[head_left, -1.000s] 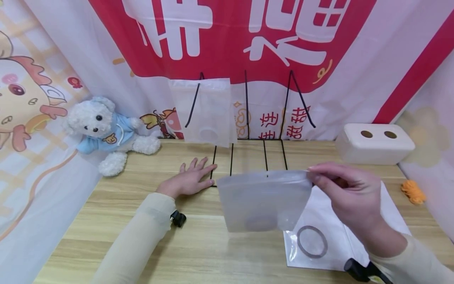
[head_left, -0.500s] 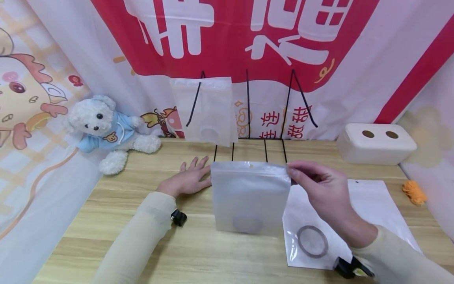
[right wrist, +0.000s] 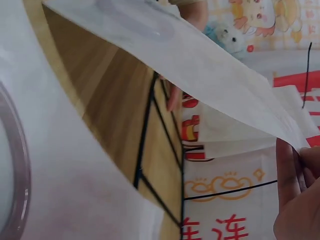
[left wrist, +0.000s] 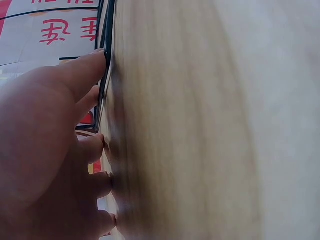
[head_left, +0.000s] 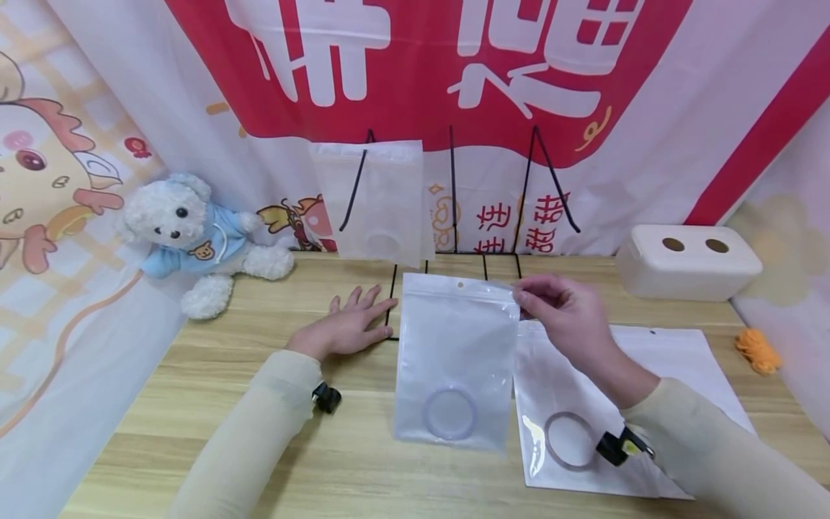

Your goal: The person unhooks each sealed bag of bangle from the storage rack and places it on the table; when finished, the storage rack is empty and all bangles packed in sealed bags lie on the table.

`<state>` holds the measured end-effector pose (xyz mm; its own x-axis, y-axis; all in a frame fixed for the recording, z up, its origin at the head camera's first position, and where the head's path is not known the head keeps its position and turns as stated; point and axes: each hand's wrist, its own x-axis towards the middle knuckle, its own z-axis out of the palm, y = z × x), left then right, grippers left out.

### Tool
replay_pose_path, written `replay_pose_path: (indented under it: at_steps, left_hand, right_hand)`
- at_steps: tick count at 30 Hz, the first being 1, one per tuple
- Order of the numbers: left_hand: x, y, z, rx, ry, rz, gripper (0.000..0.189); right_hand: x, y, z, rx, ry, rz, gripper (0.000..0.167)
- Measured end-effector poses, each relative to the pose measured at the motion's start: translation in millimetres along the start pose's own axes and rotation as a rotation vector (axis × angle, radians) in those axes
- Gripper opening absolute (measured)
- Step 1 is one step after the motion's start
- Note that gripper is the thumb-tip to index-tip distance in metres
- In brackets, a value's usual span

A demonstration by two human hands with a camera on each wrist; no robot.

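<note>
1. My right hand (head_left: 564, 317) pinches the upper right corner of a clear zip bag (head_left: 457, 339) between thumb and fingers, holding it over the wooden table (head_left: 337, 454), before a black wire rack (head_left: 452, 187).
2. My left hand (head_left: 350, 324) lies with fingers spread at the rack's near left corner, gripping nothing. The left wrist view, low along the tabletop, adds the close contact: a fingertip against the black wire, others on the wood.
3. Only the head view presents the bag's full face, with its zip strip, small hang hole (head_left: 460, 285) and pale ring (head_left: 425, 413) near the bottom.
4. The right wrist view catches the bag nearly edge-on as a slanting pale sheet, a finger of my left hand visible past its edge.
5. In the head view the bag's long axis runs top to bottom, tipped slightly; the hole end points toward the rack, the ring end toward me. I cannot tell whether its lower edge touches the table.
6. Behind it, a hung bag (head_left: 379, 194) occupies the rack's left hook. Beneath my right forearm, flat white packaging (head_left: 674, 375) lies on the table, near an orange bundle (head_left: 757, 351).
</note>
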<state>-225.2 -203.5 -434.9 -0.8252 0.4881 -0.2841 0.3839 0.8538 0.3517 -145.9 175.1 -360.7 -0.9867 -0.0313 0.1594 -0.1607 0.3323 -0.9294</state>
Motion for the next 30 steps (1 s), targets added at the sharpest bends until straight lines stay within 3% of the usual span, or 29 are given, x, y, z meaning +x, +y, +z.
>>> replay_pose_path:
  at_steps: [6, 14, 23, 30]
  left_hand:
    - [-0.7, 1.2, -0.2, -0.008, 0.006, 0.002, 0.067]
    - [-1.6, 1.4, 0.1, -0.006, 0.008, 0.005, 0.067]
    - [-1.2, 0.4, 0.3, -0.008, 0.001, -0.004, 0.067]
    - [-0.5, 0.1, 0.6, -0.001, -0.002, -0.010, 0.068]
  right_hand:
    - [9.6, 21.3, 6.7, -0.125, -0.102, 0.058, 0.022]
    - [13.9, 42.1, 14.7, -0.164, -0.183, 0.139, 0.020]
    - [25.2, 56.6, 16.8, -0.389, -0.227, 0.060, 0.017]
    - [32.9, 63.2, 15.7, -0.482, -0.296, 0.031, 0.013]
